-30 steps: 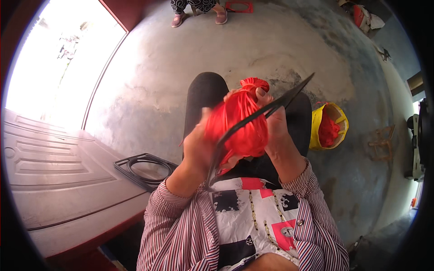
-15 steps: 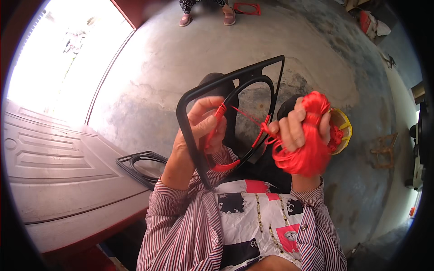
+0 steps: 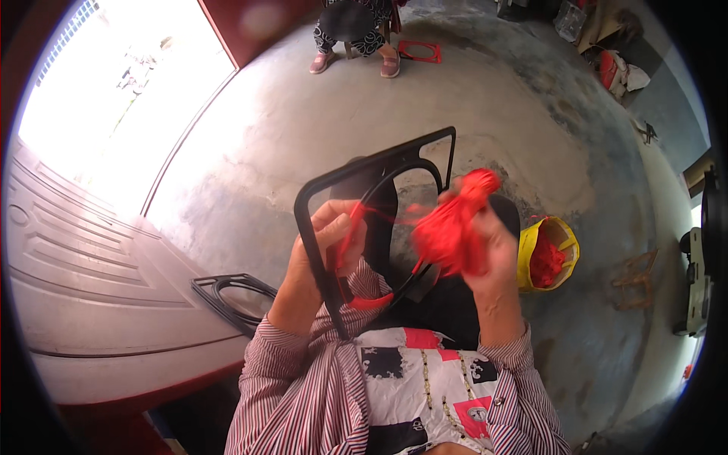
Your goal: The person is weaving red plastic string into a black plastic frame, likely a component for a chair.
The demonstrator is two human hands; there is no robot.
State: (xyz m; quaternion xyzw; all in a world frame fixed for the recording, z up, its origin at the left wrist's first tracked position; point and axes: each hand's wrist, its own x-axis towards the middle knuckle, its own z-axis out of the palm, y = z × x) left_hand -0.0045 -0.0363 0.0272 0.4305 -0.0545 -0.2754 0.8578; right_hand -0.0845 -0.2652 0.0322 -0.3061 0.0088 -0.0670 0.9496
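– Grey floor, stained and patched; bright doorway, upper left; pale panelled door, left side.
– Principal item?
– One black frame, angular border with an inner ring, at the centre, tilted above the lap. Ring partly covered in red wrapping.
– Left hand?
– Grasping the frame, fingers closed about the ring's wrapped left part.
– Right hand?
– Clenched on a red thread bundle, right of centre, in front of the ring's right side; blurred. Faint red strands run between bundle and ring.
– Further stock?
– One yellow bucket, right of centre, red material inside. Second black frame, lower left, beside the door. One red frame, top centre, on the floor, near a seated person's shoes.
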